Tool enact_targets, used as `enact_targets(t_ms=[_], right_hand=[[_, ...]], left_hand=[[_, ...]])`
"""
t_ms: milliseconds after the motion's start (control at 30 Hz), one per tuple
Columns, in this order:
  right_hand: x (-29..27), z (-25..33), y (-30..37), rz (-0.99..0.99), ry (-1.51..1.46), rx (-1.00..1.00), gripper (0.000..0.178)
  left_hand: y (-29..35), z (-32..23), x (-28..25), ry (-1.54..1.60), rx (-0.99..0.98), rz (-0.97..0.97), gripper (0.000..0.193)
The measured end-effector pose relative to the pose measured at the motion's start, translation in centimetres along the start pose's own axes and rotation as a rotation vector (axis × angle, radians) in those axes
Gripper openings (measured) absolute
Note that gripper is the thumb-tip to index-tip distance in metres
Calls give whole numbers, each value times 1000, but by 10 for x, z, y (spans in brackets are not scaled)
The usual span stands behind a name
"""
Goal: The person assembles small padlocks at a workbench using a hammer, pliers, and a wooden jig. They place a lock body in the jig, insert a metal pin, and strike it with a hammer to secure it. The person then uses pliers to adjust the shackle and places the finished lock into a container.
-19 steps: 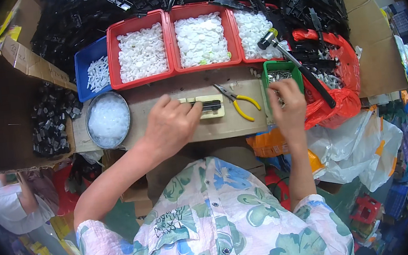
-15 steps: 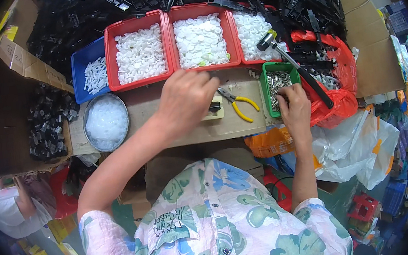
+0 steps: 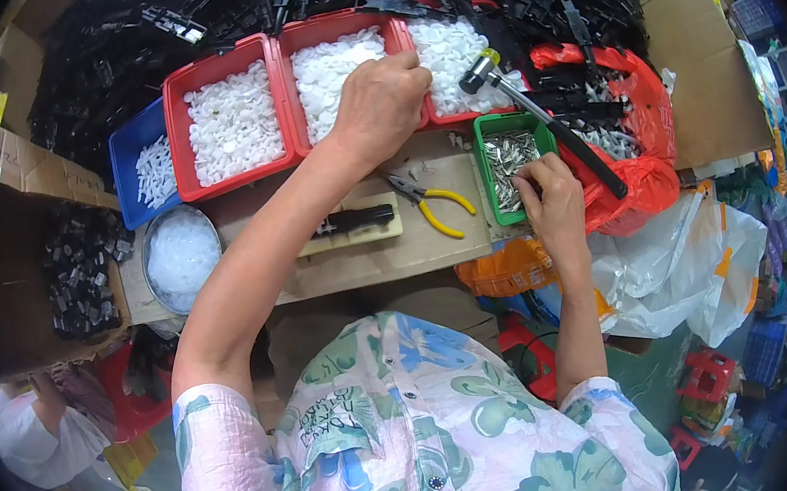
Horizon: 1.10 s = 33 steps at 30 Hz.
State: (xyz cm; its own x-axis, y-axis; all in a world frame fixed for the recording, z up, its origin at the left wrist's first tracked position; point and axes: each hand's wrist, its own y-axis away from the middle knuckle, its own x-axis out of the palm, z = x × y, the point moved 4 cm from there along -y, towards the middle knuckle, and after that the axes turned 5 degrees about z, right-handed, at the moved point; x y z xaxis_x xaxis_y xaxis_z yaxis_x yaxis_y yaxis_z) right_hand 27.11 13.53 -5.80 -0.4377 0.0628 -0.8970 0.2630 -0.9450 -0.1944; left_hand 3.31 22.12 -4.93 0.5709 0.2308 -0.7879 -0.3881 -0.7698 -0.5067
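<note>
My left hand point(image 3: 380, 103) is over the middle red tray point(image 3: 290, 112) of white round plastic pieces point(image 3: 336, 60), close to the right-hand tray. Its fingers are curled together, and whatever they may hold is hidden. At the right, my right hand point(image 3: 554, 198) touches the near edge of a green tray point(image 3: 488, 178) of small metal pins point(image 3: 507, 162). Thumb and fingertips are pinched there; I cannot make out what is between them. Below my left forearm lies a cream fixture point(image 3: 383, 232) with a long black plastic part point(image 3: 360, 218) on it.
Yellow-handled pliers point(image 3: 442, 204) lie beside the fixture. A hammer point(image 3: 553, 123) rests across the green tray's right side and a red bag point(image 3: 647, 190). A bowl point(image 3: 182, 258) and blue tray point(image 3: 138, 167) stand left. Black parts point(image 3: 105, 55) are heaped behind; another person point(image 3: 44, 431) is lower left.
My left hand has moved up and right, from near the fixture to over the trays. The black part now shows more fully. My right hand stays at the green tray; the view has shifted slightly.
</note>
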Motion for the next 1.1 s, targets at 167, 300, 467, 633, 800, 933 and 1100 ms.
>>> enact_targets(t_ms=[167, 300, 467, 633, 800, 933, 1100], right_hand=[[0, -5, 0, -18, -56, 1, 9], [-4, 3, 1, -1, 20, -72, 7], [-3, -1, -5, 72, 43, -95, 5], [-3, 2, -4, 88, 91, -128, 6], [1, -2, -9, 121, 94, -127, 5], [-7, -1, -10, 18, -64, -96, 4], [-20, 19, -2, -5, -536, 112, 7]], left_hand=[[10, -7, -15, 273, -156, -58, 13], [31, -14, -18, 726, -560, 13, 13], [61, -28, -21, 1061, -771, 49, 15], [85, -36, -24, 1153, -813, 32, 16], [98, -40, -27, 1164, -855, 59, 14], [103, -44, -28, 1209, -867, 40, 13], [106, -53, -22, 1311, -874, 61, 12]])
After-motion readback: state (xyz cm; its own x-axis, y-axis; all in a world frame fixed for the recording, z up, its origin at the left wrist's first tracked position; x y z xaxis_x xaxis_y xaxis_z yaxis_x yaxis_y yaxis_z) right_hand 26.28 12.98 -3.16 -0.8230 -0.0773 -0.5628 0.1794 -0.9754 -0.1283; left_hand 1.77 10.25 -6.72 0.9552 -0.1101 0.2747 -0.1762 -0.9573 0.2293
